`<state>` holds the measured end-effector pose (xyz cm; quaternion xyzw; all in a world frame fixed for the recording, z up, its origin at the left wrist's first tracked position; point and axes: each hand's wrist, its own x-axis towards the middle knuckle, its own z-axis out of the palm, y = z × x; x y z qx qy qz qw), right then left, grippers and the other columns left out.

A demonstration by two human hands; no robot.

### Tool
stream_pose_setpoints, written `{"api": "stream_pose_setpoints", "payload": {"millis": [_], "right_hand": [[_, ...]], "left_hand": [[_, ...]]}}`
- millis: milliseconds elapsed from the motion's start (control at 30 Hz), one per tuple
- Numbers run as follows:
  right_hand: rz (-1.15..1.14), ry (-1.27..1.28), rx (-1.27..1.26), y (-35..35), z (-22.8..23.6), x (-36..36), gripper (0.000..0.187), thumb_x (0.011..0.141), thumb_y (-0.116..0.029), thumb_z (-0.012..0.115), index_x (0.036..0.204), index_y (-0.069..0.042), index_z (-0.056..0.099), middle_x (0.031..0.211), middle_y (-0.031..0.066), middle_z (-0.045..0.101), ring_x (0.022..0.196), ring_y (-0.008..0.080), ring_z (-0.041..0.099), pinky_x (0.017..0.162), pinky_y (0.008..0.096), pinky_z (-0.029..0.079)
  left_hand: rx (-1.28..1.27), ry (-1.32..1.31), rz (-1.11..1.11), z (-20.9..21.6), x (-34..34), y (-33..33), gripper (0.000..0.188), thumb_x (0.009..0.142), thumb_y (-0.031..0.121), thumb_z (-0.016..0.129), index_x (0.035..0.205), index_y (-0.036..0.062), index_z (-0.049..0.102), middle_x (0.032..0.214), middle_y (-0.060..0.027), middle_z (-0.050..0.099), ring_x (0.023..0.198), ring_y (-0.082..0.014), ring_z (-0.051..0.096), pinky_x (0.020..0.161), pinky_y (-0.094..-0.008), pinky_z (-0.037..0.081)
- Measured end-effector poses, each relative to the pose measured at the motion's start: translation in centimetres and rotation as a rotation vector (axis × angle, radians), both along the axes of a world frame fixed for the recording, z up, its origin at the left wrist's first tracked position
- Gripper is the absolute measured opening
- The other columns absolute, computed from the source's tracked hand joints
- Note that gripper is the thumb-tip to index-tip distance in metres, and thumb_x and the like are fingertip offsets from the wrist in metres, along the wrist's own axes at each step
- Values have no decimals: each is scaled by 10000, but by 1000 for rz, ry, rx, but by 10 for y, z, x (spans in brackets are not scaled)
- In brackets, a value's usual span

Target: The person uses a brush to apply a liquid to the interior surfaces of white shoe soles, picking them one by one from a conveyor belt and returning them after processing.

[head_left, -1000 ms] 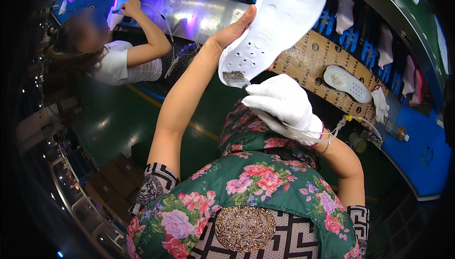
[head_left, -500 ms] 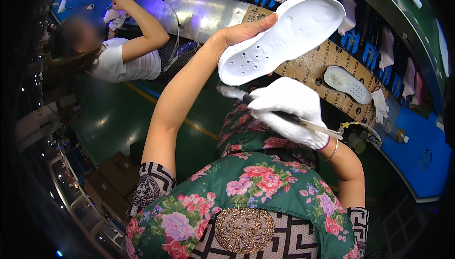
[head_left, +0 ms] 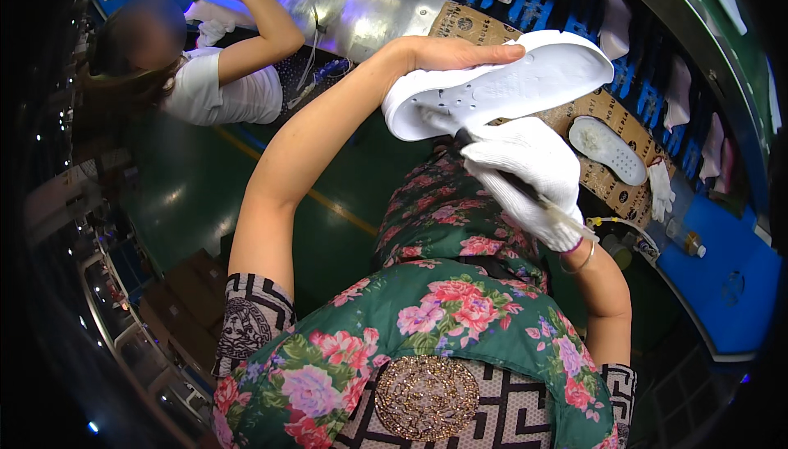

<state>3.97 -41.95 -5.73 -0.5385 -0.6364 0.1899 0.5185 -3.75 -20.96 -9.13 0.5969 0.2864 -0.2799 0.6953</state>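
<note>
On the upper edge of the white shoe sole, bare left hand has a firm hold: thumb laid along the rim, other fingers hidden behind. Sole is up in the air in front of the body, tilted, inner face toward the camera, perforated end pointing left. Gloved right hand is closed around a brush, dark part poking out by the fingertips, handle running back past the wrist. Bristle end sits at the perforated end inside the rim; blurred, can't confirm contact. Just beyond: brown printed sheet on the bench, with a second, greyish sole lying on it and a white glove by its right end. Bottle near the blue worktop. Pale shoe forms on blue holders behind. Co-worker upper left, arm raised.
</note>
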Motion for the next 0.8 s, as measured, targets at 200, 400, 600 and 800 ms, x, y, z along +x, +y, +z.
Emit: {"api": "stream_pose_setpoints", "payload": {"millis": [200, 400, 600, 800], "right_hand": [[92, 11, 4, 3, -3, 3, 307, 707, -18, 784, 990, -115, 717, 947, 80, 709, 820, 271, 666, 736, 363, 519], [90, 367, -300, 0, 4, 0, 165, 781, -72, 788, 940, -54, 748, 939, 84, 728, 852, 200, 694, 779, 307, 540], [-371, 574, -218, 6, 5, 21, 163, 804, -3, 755, 965, 11, 734, 973, 104, 723, 878, 167, 679, 801, 287, 540], [-319, 51, -132, 15, 6, 37, 167, 776, -90, 763, 942, -106, 754, 944, 76, 731, 863, 231, 696, 788, 326, 538]], "left_hand": [[58, 71, -109, 32, 1, 2, 946, 805, 813, 503, 1343, 39, 575, 1267, -191, 619, 1086, -254, 649, 885, -350, 544], [-410, -140, 426, -28, -14, 10, 750, 954, 674, 376, 1433, 106, 471, 1253, -152, 632, 953, -278, 698, 761, -437, 604], [-940, -669, 694, -53, -44, -30, 769, 987, 651, 237, 1491, 75, 314, 1317, -183, 567, 1049, -326, 664, 875, -486, 581], [-623, -536, 731, -56, -48, -63, 582, 1021, 380, 446, 1460, 7, 365, 1455, -165, 461, 1328, -273, 470, 1108, -460, 403]]}}
